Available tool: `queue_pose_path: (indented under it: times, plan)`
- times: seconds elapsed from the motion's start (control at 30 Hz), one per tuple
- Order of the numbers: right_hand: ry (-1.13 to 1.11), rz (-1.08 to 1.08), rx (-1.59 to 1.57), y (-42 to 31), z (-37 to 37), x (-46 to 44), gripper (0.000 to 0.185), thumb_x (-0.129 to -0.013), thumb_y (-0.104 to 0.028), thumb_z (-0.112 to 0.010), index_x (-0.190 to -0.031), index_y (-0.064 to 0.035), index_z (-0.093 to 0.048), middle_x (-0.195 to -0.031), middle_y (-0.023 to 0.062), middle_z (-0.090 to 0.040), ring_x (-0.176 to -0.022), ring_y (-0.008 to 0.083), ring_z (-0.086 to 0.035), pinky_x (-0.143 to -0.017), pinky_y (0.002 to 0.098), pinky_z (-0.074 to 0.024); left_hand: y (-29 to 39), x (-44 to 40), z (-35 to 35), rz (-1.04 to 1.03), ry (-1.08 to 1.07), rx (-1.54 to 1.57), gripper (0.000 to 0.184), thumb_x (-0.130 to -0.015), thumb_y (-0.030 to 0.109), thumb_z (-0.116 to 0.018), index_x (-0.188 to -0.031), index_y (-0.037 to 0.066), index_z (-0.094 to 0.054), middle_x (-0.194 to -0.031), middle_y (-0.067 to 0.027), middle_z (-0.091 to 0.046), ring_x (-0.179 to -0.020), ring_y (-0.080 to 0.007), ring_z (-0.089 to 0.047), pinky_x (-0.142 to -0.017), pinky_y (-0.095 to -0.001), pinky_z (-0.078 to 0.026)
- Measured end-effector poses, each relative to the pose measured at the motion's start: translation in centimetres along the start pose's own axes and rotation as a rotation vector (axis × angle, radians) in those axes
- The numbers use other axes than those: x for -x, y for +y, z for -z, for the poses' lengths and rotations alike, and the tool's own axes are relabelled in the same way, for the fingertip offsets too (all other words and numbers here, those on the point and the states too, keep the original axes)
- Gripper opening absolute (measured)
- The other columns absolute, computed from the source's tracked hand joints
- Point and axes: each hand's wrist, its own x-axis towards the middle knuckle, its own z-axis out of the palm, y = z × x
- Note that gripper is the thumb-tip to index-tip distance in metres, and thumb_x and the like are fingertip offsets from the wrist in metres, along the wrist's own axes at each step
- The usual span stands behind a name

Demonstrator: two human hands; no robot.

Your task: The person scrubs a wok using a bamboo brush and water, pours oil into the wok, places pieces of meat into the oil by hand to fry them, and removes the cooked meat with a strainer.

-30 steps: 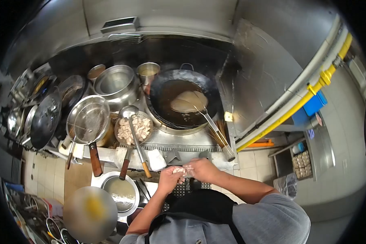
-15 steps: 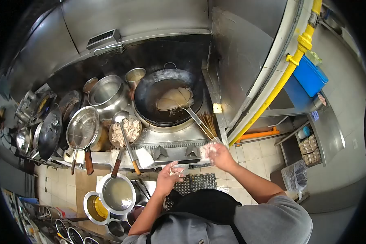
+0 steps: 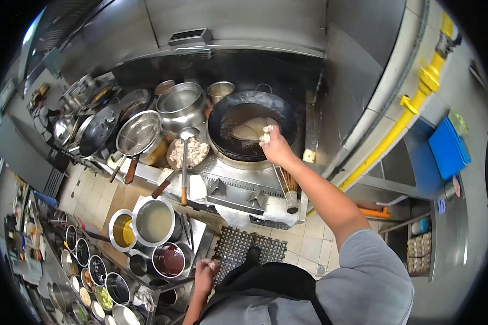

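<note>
My right hand (image 3: 276,147) reaches over the wok (image 3: 222,122), fingers closed around pale, soft-looking pieces (image 3: 266,132). Just below it, a round mesh strainer (image 3: 246,131) rests in the wok's dark oil, partly covered by the hand. Down near my body, my left hand (image 3: 205,270) has curled fingers; whether anything is in them I cannot make out. Left of the wok sits a bowl of pale meat pieces (image 3: 196,153), with a ladle (image 3: 185,162) lying across it.
A steel pot (image 3: 181,105) and a handled strainer (image 3: 139,134) stand left on the stove. Nearer me are a pot of cloudy liquid (image 3: 154,221), yellow oil (image 3: 126,230) and a red-brown sauce pot (image 3: 169,260). A steel wall panel (image 3: 358,65) borders the right.
My right hand has moved forward from the stove's front edge to over the wok. My left hand has dropped back toward my body, its fingers more curled. The view has shifted left.
</note>
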Motion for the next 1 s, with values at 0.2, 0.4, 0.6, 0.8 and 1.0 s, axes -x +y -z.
queue_pose_path:
  times: [0.2, 0.4, 0.6, 0.8, 1.0]
  plan:
    - [0.021, 0.26, 0.421, -0.5, -2.5, -2.5, 0.012, -0.071, -0.015, -0.07, -0.08, -0.0073, -0.07, -0.09, 0.0171, -0.062, -0.099, 0.0343, -0.059, -0.083, 0.0398, -0.0497, 2.8, -0.9, 0.0, 0.139, -0.01, -0.082, 0.02, -0.089, 0.002, -0.059, -0.108, -0.005, -0.055, -0.091, -0.0109, -0.065, -0.079, -0.0162, -0.064, -0.068, -0.027, -0.054]
    - [-0.264, -0.067, 0.272, 5.5, -8.5, -7.5, 0.018, -0.075, -0.013, -0.069, -0.092, -0.0076, -0.071, -0.099, 0.0209, -0.066, -0.096, 0.0359, -0.063, -0.085, 0.0428, -0.0493, 7.9, -6.7, -2.5, 0.086, -0.094, -0.215, 0.02, -0.089, 0.004, -0.061, -0.107, -0.003, -0.061, -0.082, -0.0053, -0.065, -0.066, -0.0139, -0.063, -0.06, -0.0269, -0.054]
    - [0.345, 0.124, -0.264, 3.2, -2.7, -4.6, 0.022, -0.083, -0.006, -0.061, -0.105, -0.0009, -0.065, -0.093, 0.019, -0.068, -0.094, 0.0324, -0.066, -0.081, 0.036, -0.0525, 10.0, -7.5, -7.3, 0.03, -0.107, -0.119, 0.028, -0.085, -0.005, -0.055, -0.112, -0.003, -0.058, -0.092, -0.0069, -0.064, -0.075, -0.0162, -0.064, -0.07, -0.0307, -0.056]
    - [0.442, 0.216, -0.117, 6.2, 11.9, 13.4, 0.013, -0.087, -0.003, -0.059, -0.099, -0.0003, -0.064, -0.089, 0.013, -0.066, -0.081, 0.0239, -0.065, -0.074, 0.0332, -0.0532, 11.0, -7.1, -18.4, 0.202, -0.541, -0.07, 0.033, -0.079, -0.01, -0.058, -0.111, -0.005, -0.059, -0.094, -0.0103, -0.065, -0.078, -0.0195, -0.064, -0.071, -0.0325, -0.054]
    - [0.444, -0.27, -0.029, 16.9, 21.4, 34.6, 0.015, -0.082, -0.008, -0.063, -0.096, -0.0061, -0.068, -0.089, 0.0122, -0.067, -0.082, 0.0267, -0.065, -0.074, 0.0345, -0.0517, 4.4, -5.2, -35.9, 0.301, -0.981, -0.101, 0.028, -0.079, -0.012, -0.059, -0.106, -0.004, -0.055, -0.095, -0.0152, -0.065, -0.083, -0.0225, -0.064, -0.073, -0.0332, -0.054]
